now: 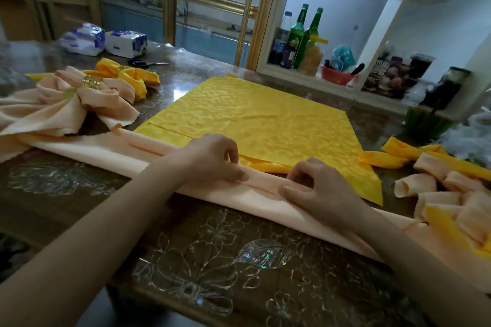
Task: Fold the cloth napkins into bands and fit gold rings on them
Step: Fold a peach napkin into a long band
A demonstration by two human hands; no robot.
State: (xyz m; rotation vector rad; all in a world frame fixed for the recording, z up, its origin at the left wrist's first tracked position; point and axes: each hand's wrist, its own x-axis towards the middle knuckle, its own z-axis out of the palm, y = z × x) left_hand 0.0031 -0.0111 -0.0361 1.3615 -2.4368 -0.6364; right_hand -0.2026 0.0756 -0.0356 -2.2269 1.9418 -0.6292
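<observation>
A peach napkin (127,154) lies folded into a long band across the table, running from the left edge to the lower right. My left hand (212,156) and my right hand (316,186) sit side by side at its middle, each pinching the band's upper fold between thumb and fingers. A yellow patterned napkin (255,117) lies spread flat just behind the band, its near edge tucked under the peach cloth. At the left, a peach napkin bow (66,103) carries a gold ring (91,81), and a yellow bow (127,74) with a ring lies behind it.
More peach and yellow folded napkins (451,194) are heaped at the right. Scissors (143,63) and two tissue packs (106,40) lie at the back left. A shelf with green bottles (305,34), jars and a red bowl stands behind the table. The glass tabletop (212,260) has an etched flower pattern.
</observation>
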